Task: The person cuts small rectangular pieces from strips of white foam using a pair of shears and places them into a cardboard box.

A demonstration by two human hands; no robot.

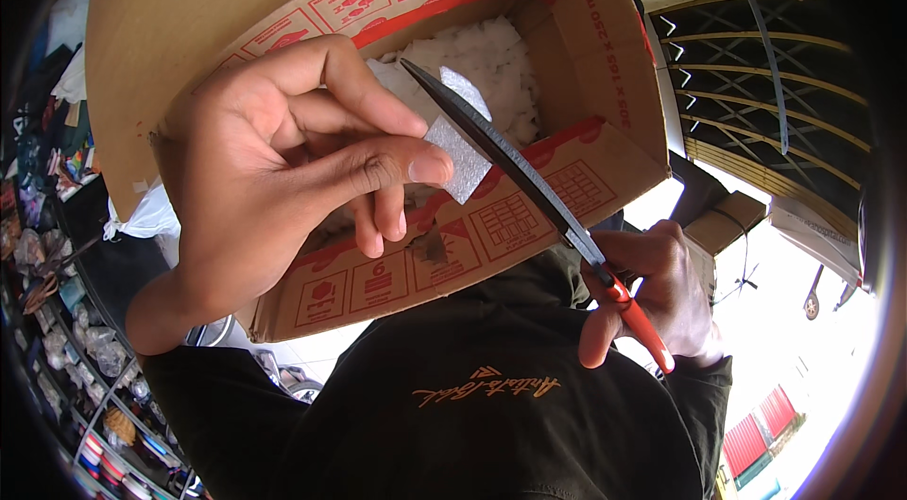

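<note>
My left hand (274, 169) pinches a small white foam strip (460, 158) between thumb and fingers, held over an open cardboard box (529, 207). My right hand (661, 287) grips scissors (529, 179) by their red handles. The long dark blades point up and left and cross over the foam strip. Inside the box lie several white foam pieces (491, 56).
The box, printed with red pictograms, rests against my dark shirt (491, 405). Shelves with packaged goods (85, 358) fill the left edge. A metal lattice gate (756, 94) and a smaller brown box (727, 216) are on the right, with bright daylight beyond.
</note>
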